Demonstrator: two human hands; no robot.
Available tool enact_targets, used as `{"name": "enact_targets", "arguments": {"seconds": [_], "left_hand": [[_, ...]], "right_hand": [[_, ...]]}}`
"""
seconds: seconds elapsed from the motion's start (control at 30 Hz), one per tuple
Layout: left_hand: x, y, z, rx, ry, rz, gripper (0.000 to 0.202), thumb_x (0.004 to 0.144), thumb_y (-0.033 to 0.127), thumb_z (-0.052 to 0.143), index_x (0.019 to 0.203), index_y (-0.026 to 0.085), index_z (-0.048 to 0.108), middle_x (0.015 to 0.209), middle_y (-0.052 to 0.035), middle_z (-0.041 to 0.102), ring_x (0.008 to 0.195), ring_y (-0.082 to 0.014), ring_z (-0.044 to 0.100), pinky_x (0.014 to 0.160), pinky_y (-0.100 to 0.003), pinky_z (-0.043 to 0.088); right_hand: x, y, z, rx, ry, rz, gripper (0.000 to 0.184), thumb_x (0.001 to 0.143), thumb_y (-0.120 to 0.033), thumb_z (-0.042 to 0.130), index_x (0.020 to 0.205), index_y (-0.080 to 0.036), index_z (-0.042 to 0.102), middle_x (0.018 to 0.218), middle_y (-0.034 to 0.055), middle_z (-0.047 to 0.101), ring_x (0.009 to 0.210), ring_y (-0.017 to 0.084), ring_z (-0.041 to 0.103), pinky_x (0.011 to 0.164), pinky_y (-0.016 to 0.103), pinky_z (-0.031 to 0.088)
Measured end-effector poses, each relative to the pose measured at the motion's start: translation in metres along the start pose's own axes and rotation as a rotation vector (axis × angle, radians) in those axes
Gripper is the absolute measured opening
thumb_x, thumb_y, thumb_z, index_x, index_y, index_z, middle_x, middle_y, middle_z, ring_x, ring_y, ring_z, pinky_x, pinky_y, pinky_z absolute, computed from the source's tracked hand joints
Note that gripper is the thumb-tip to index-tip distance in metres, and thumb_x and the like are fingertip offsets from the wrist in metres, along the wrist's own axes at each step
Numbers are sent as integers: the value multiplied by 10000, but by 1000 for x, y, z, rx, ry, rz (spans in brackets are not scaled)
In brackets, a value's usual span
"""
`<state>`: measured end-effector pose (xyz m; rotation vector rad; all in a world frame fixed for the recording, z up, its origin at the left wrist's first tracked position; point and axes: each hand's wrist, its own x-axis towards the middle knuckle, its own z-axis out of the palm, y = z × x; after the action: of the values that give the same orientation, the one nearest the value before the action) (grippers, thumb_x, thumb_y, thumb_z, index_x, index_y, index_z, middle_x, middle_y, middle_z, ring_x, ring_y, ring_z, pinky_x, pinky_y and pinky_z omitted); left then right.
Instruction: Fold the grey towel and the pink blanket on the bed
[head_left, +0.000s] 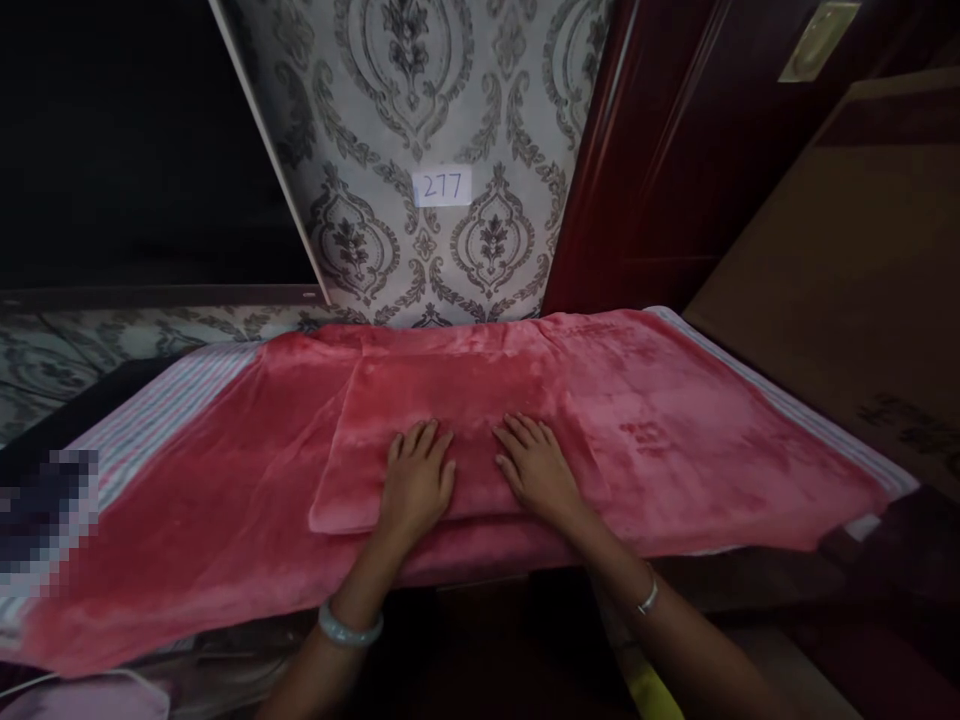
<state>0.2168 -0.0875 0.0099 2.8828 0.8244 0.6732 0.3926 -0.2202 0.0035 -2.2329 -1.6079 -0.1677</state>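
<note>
A flat, rectangular piece of red plush fabric [465,390], which looks folded, lies on a larger red plush blanket [675,420]. My left hand [417,478] rests palm down on the left-centre part of the rectangle, fingers slightly spread and pointing away from me. To its right, my right hand [538,464] presses flat on the same fabric, its fingers also apart. Neither hand grips anything. The near edge of the rectangle runs under both wrists.
Under the blanket, a striped cloth [176,395] shows at both sides of the table. A dark screen [150,150] stands back left. A cardboard box [840,250] leans in at the right, beside a dark red wooden door or panel [645,170]. Patterned wallpaper carries a paper marked 277 [442,186].
</note>
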Motion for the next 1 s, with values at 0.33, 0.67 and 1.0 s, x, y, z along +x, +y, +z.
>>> {"name": "enact_targets", "arguments": {"seconds": [0.33, 0.67, 1.0], "left_hand": [[-6, -1, 9, 8, 11, 2, 477, 995, 288, 462, 1429, 179, 627, 1542, -147, 553, 1444, -350, 477, 1194, -584, 354], [-7, 2, 8, 105, -10, 7, 483, 999, 261, 469, 1458, 186, 601, 1558, -137, 538, 1453, -332, 469, 1207, -564, 349], [0, 6, -5, 38, -50, -14, 440, 1006, 274, 482, 1406, 182, 641, 1504, -149, 586, 1412, -343, 503, 1173, -582, 394]], "right_hand": [[-2, -2, 9, -10, 66, -5, 459, 1036, -301, 441, 1446, -193, 618, 1543, 126, 531, 1450, 291, 419, 1228, 502, 271], [-3, -2, 16, -5, 141, -23, 437, 1027, -280, 457, 1415, -189, 637, 1518, 131, 554, 1427, 293, 444, 1210, 516, 301], [2, 5, 5, 39, 53, -38, 439, 997, -266, 530, 1415, -202, 649, 1493, 123, 587, 1409, 287, 491, 1192, 498, 361]]}}
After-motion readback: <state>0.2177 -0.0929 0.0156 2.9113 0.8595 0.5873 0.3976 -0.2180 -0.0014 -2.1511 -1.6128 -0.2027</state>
